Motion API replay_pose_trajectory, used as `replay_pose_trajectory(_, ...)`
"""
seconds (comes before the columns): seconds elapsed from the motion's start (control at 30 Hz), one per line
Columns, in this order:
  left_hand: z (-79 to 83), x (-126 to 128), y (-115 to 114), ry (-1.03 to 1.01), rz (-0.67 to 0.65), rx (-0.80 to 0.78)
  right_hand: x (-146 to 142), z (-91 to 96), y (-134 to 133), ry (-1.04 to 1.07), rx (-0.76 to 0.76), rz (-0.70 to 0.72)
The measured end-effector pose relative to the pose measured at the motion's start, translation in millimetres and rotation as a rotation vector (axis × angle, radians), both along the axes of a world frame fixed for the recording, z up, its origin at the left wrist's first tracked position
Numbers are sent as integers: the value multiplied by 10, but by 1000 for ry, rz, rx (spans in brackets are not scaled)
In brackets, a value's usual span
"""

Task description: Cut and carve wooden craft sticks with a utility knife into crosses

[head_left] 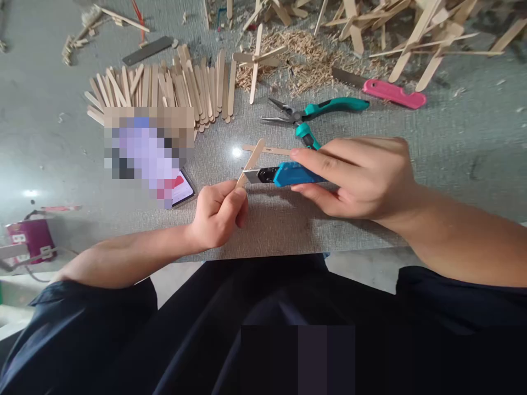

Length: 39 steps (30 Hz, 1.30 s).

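Pinched in my left hand (pixel 220 213) is a wooden craft stick (pixel 254 156), tilted up and to the right. My right hand (pixel 354 175) grips a blue utility knife (pixel 296 173), whose blade meets the stick just above my left fingertips. Beyond the knife lies a second craft stick (pixel 274 150) with a small slot in it; its right end reaches my right index fingertip, and I cannot tell whether that finger holds it. Open-jawed needle-nose pliers (pixel 297 116) with teal handles rest just past my right hand.
A row of craft sticks (pixel 160 88) lies behind a partly blurred phone (pixel 183 189). Wood shavings (pixel 304 60), a stick cross (pixel 256 59) and a pink-handled folding saw (pixel 387 92) sit farther back. Assembled sticks (pixel 428 44) stand at back right. A flat metal strip (pixel 147 50) lies back left.
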<state>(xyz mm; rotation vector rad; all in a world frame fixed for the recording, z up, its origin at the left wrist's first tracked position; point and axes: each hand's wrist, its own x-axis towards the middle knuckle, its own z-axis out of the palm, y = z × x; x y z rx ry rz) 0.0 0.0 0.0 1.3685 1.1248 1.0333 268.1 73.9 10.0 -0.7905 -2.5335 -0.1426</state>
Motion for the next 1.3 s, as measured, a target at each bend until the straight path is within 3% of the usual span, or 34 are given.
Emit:
replay_pose_trajectory(0.17, -10, -4, -10, -13, -22, 19, 10, -35, 12, 14, -37, -12)
replay_pose_trajectory(0.3, -15, -4, -7, -31, -19, 6, 43, -72, 55, -29, -161, -52)
replay_pose_trajectory(0.5, 15, -5, -15, -37, -38, -1, 152, -52, 239, 57, 89, -138)
replay_pose_trajectory(0.63, 17, -2, -15, -42, -22, -8, 156, -24, 278, 148, 65, -95)
replay_pose_trajectory(0.83, -14, -7, -18, -22, -32, -18, 14, -19, 99, 164, 74, 12)
replay_pose_trajectory(1.07, -15, -6, -14, -35, -51, -43, -6, 21, -62, -106, -271, -46)
replay_pose_trajectory(1.3, -17, -8, -37, -9, -44, -40, -28, -66, -14, -67, -221, 18)
